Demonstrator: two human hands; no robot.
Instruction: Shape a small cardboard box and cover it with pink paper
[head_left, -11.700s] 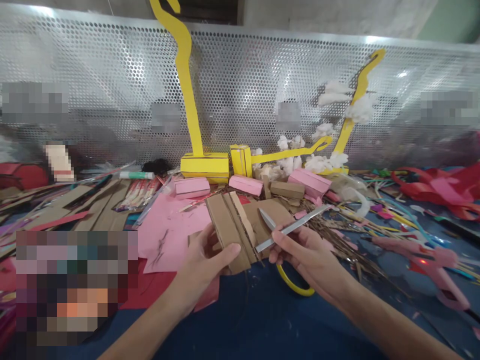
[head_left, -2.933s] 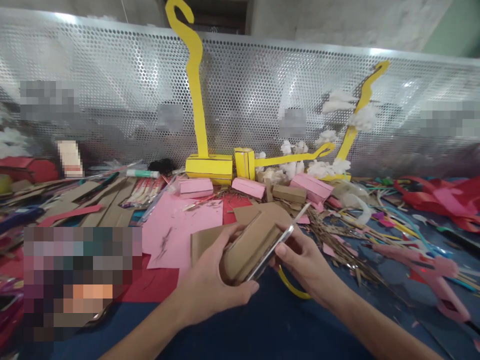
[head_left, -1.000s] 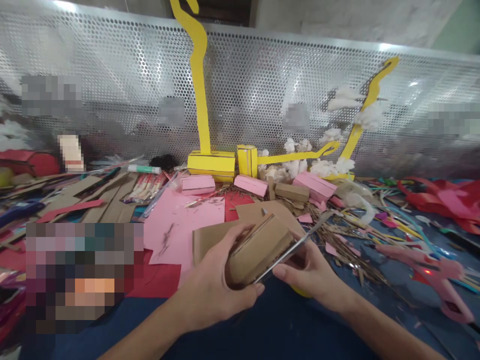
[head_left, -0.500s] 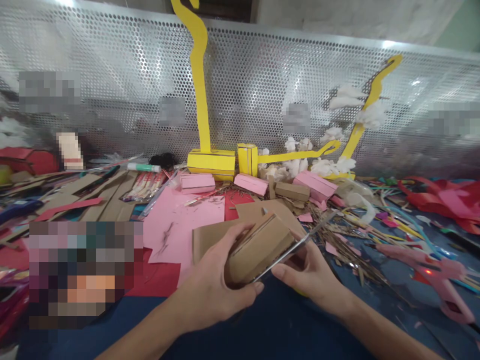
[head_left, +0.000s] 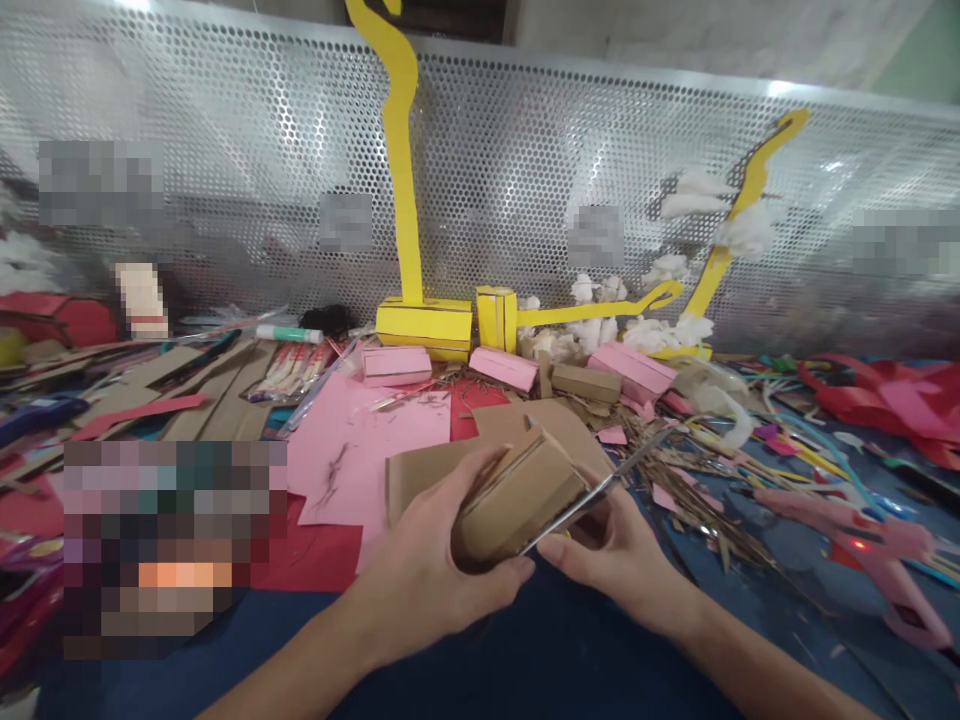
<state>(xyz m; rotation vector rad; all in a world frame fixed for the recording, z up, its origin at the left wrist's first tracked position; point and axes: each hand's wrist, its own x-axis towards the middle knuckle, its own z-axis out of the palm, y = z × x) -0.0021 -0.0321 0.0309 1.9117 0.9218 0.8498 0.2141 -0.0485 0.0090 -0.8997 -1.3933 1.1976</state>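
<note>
My left hand (head_left: pixel 442 560) is wrapped round a small brown cardboard box (head_left: pixel 525 490), its thumb along the near side and its fingers over the top. The box is held tilted above the table, and dark seams run along its edges. My right hand (head_left: pixel 622 545) is closed at the box's right end. Between that hand and the box slants a thin silver blade-like metal tool (head_left: pixel 581 503), lying along the box's lower right edge. Its exact kind is unclear, and the right fingertips are partly hidden behind it. Behind the box lies a flat cardboard sheet (head_left: pixel 424 480).
Pink paper (head_left: pixel 345 450) lies left of centre. A pink glue gun (head_left: pixel 862 530) with a lit red light rests at right, near cardboard scraps (head_left: pixel 690 490). Yellow box-based shapes (head_left: pixel 424 322) and pink boxes (head_left: pixel 396 366) stand before a perforated metal panel (head_left: pixel 487 150).
The silver tool has shifted slightly along the box's edge, and the box has turned a little. Both hands keep nearly the same place.
</note>
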